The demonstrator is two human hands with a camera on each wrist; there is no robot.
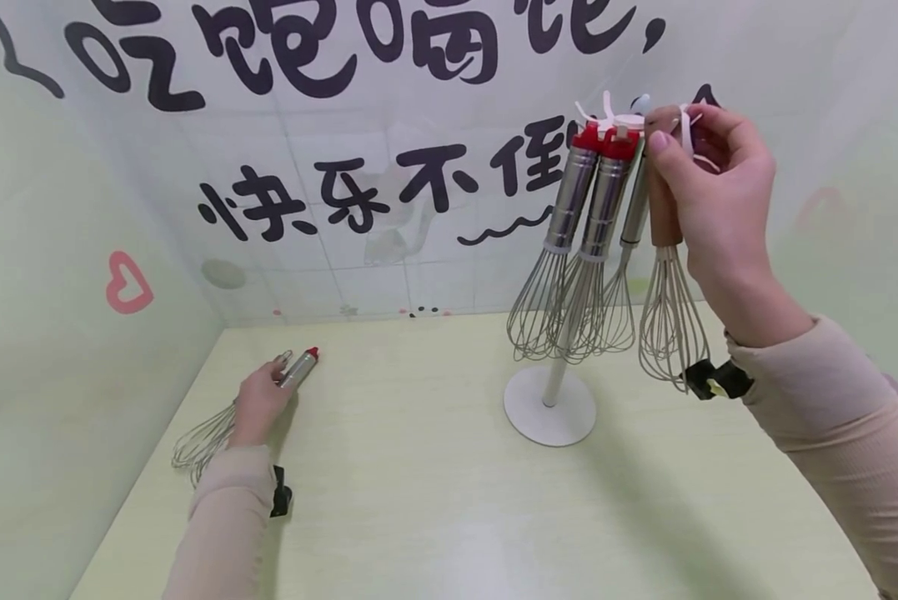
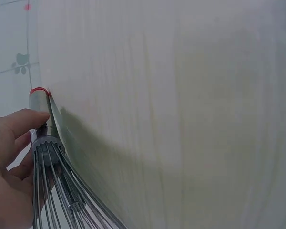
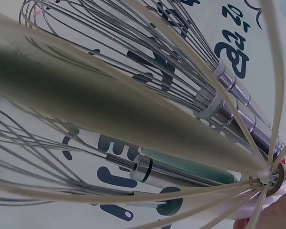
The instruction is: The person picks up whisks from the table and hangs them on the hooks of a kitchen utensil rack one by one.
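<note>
My right hand (image 1: pixel 729 196) pinches the top of a brown-handled whisk (image 1: pixel 665 212) beside a white hook of a hanging stand (image 1: pixel 524 417). Whether its loop sits on the hook is hidden by the fingers. Two steel whisks with red tops (image 1: pixel 573 196) and a slimmer metal whisk (image 1: pixel 634 208) hang from the stand, wires down. At the far left, my left hand (image 1: pixel 257 407) grips a red-tipped steel whisk (image 2: pixel 48 131) low over the table. Part of another metal whisk (image 2: pixel 76 205) shows behind its wires; how it is held is unclear.
A pale table (image 1: pixel 418 467) lies beneath both hands. Behind it stands a white wall (image 1: pixel 328 283) with large black characters. At the left is a side wall (image 1: pixel 58 333) with a pink heart. The stand's round base is right of the table's middle.
</note>
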